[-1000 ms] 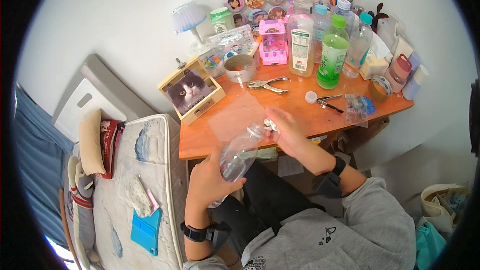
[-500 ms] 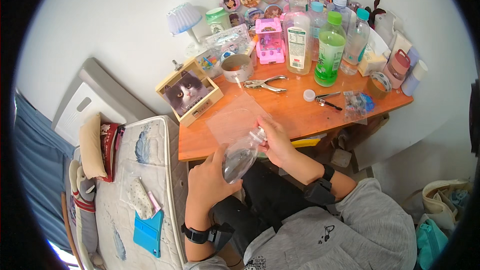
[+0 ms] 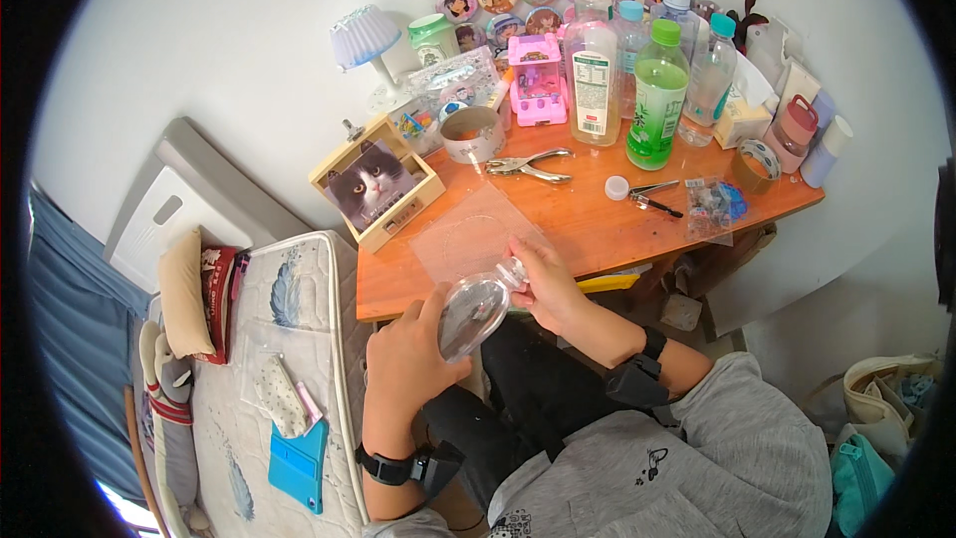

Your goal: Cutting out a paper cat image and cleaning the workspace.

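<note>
A clear plastic bottle piece (image 3: 474,317), with a narrow neck and a wide rounded end, is held over my lap at the desk's front edge. My right hand (image 3: 544,284) pinches it at the neck. Around its wide end my left hand (image 3: 416,344) is curved, thumb below and fingers above. Whether that wide end is cut through, I cannot tell. Just beyond my hands a clear plastic sheet (image 3: 453,234) lies on the desk, with a faint round outline on it.
On the wooden desk (image 3: 588,224) lie a metal hole punch (image 3: 530,166), a white cap (image 3: 616,187), a small black-handled tool (image 3: 657,205) and tape rolls (image 3: 473,133). Several bottles (image 3: 657,100) stand behind. A cat-picture box (image 3: 376,184) sits left, beside the mattress (image 3: 229,418).
The bottle piece has turned so that its wide oval face shows more toward me. My left hand has shifted slightly left; my right hand keeps its hold on the neck.
</note>
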A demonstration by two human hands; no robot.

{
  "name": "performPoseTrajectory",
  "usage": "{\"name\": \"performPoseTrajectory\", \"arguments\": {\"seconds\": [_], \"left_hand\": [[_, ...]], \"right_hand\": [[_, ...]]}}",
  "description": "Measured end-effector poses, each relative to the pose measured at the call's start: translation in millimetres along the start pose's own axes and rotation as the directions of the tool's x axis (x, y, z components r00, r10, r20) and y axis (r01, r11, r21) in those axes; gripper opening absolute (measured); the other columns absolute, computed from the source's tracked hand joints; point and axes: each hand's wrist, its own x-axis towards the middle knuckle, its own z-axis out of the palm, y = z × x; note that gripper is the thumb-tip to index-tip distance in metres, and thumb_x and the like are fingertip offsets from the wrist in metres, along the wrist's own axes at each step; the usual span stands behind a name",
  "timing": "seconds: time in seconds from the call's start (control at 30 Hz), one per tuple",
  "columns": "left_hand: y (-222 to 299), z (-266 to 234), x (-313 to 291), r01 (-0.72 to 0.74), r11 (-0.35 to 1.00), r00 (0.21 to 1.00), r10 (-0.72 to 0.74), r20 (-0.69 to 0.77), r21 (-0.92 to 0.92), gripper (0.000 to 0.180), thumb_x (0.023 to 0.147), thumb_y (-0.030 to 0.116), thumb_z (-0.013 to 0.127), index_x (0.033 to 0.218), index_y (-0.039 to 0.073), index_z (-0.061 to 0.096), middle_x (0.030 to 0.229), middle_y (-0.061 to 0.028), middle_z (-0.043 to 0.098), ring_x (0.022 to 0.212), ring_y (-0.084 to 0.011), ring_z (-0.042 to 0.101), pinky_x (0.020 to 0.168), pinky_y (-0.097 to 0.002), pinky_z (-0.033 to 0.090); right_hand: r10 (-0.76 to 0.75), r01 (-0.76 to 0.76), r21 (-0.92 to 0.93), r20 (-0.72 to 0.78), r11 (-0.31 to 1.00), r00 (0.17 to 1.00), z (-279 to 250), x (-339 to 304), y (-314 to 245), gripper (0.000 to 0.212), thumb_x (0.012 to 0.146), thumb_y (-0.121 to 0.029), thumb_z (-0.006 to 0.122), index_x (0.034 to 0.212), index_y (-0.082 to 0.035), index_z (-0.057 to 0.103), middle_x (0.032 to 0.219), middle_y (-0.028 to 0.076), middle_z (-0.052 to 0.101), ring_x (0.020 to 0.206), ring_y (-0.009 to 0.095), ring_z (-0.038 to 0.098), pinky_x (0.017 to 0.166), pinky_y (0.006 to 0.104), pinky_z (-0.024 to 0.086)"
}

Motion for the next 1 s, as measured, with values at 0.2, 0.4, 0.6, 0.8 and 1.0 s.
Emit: {"name": "performPoseTrajectory", "arguments": {"seconds": [0.2,0.4,0.6,0.8,1.0], "left_hand": [[2,-7,3,0.076,0.997,0.994,-0.076,0.083,0.009,0.072,0.050,0.025,0.073,0.117,0.013,0.048,0.095,-0.0127,0.060,0.082,-0.0314,0.060,0.070,-0.0375,0.048],[4,-10,3,0.050,0.998,0.996,-0.053,0.074,0.043,0.073,0.050,0.025,0.072,0.118,0.015,0.048,0.095,-0.0110,0.060,0.082,-0.0299,0.060,0.069,-0.0366,0.048],[0,-4,0,0.000,0.997,0.999,0.003,-0.048,0.071,0.071,0.048,0.023,0.070,0.116,0.018,0.051,0.082,-0.0082,0.060,0.070,-0.0260,0.061,0.057,-0.0350,0.048],[0,-4,2,-0.035,0.994,0.997,0.043,-0.067,0.104,0.071,0.048,0.022,0.070,0.116,0.018,0.051,0.081,-0.0076,0.060,0.069,-0.0250,0.061,0.057,-0.0339,0.048],[-2,-5,2,-0.038,0.993,0.996,0.046,-0.072,0.113,0.070,0.048,0.022,0.069,0.116,0.017,0.051,0.080,-0.0076,0.059,0.068,-0.0251,0.061,0.057,-0.0341,0.048]], "right_hand": [[-0.001,0.001,0.015,-0.007,1.000,1.000,2,1,2,0.020,0.091,-0.026,0.046,0.080,-0.009,0.046,0.057,-0.002,0.039,0.045,0.004,0.034,0.035,0.0184,0.024],[0.003,-0.003,0.003,-0.005,1.000,1.000,2,-1,0,0.019,0.091,-0.026,0.046,0.081,-0.010,0.045,0.057,-0.002,0.039,0.045,0.004,0.034,0.036,0.0186,0.024],[0.008,-0.008,0.010,0.001,1.000,1.000,-1,2,8,0.019,0.090,-0.026,0.047,0.079,-0.010,0.044,0.057,-0.003,0.039,0.045,0.004,0.034,0.035,0.0186,0.023],[-0.014,0.013,0.022,0.026,1.000,1.000,1,-1,6,0.021,0.091,-0.026,0.047,0.078,-0.010,0.044,0.057,-0.003,0.038,0.045,0.004,0.034,0.035,0.0182,0.024],[-0.008,0.007,0.018,0.036,1.000,0.999,-1,3,9,0.021,0.091,-0.025,0.046,0.077,-0.010,0.044,0.057,-0.003,0.038,0.045,0.004,0.034,0.035,0.0179,0.025]]}}
